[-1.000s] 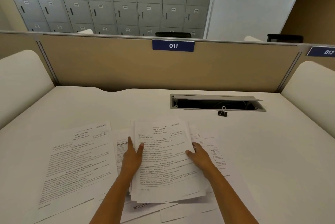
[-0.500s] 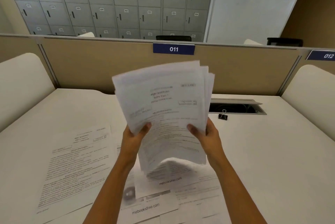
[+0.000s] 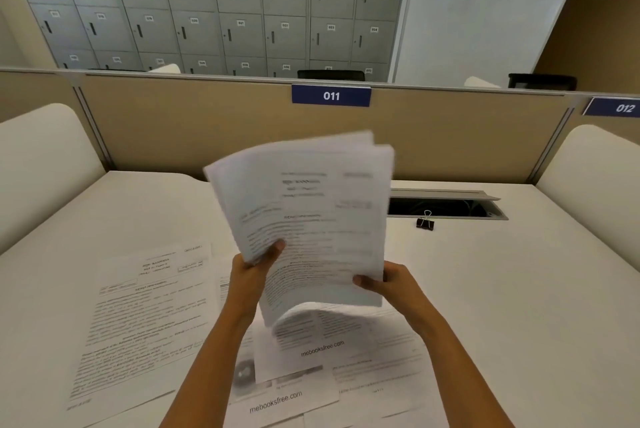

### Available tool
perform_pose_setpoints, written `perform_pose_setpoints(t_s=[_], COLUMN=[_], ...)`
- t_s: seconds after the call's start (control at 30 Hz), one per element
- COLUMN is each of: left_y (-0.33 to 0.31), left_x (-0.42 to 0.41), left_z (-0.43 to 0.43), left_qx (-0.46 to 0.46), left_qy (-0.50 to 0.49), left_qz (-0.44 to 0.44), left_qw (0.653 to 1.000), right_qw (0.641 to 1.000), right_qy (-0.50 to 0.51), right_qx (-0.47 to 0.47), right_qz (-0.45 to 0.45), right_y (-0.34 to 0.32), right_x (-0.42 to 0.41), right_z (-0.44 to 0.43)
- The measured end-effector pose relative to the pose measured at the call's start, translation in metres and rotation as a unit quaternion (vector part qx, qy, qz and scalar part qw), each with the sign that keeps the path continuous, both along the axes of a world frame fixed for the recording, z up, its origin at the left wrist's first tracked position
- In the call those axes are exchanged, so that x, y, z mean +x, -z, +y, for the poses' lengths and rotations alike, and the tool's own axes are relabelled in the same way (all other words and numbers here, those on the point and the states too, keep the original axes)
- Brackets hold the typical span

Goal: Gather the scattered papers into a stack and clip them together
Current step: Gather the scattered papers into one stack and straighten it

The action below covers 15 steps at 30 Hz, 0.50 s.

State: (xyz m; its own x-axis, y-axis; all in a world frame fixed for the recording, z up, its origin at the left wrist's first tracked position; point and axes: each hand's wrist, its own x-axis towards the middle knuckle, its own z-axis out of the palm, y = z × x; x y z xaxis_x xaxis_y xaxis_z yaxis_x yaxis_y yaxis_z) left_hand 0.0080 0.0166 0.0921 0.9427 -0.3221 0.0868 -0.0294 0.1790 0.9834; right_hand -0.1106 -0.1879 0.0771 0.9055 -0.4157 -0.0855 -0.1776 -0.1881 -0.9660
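Loose sheets [image 3: 145,320] lie on the desk [image 3: 519,289] across the lower frame. At centre, the left hand [image 3: 254,271] and right hand [image 3: 391,283] each pinch a side of the raised stack [image 3: 311,212]. It would be best to tap its bottom edge square on the desk. The clip [image 3: 425,220] sits farther back, centre right.

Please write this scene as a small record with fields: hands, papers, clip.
left hand: grips the left edge of the paper bundle
right hand: grips the bundle's lower right edge
paper bundle: held above the desk, tilted, blurred
loose sheets: lying flat on the desk
binder clip: on the desk near the cable slot, untouched
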Motion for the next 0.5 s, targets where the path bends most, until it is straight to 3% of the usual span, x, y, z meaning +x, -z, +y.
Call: perform_pose_setpoints(t_s=[0.1, 0.23, 0.33, 0.5], left_y=[-0.003, 0.005, 0.022, 0.048], left_x=[-0.003, -0.022, -0.033, -0.003], left_z=[-0.001, -0.027, -0.045, -0.015], left_qx=[-0.078, -0.201, -0.214, -0.182], left_qy=[-0.031, -0.029, -0.041, -0.152], left_qz=[0.020, 0.171, 0.257, 0.265], left_qw=[0.996, 0.964, 0.942, 0.935], right_qw=[0.993, 0.954, 0.959, 0.981], right_qy=[0.074, 0.076, 0.059, 0.017], right_qx=[0.081, 0.262, 0.258, 0.191], right_qz=[-0.055, -0.128, -0.097, 0.014], right_y=[0.001, 0.007, 0.018, 0.026], right_x=[-0.002, 0.006, 0.014, 0.001], right_z=[-0.005, 0.014, 0.032, 0.003])
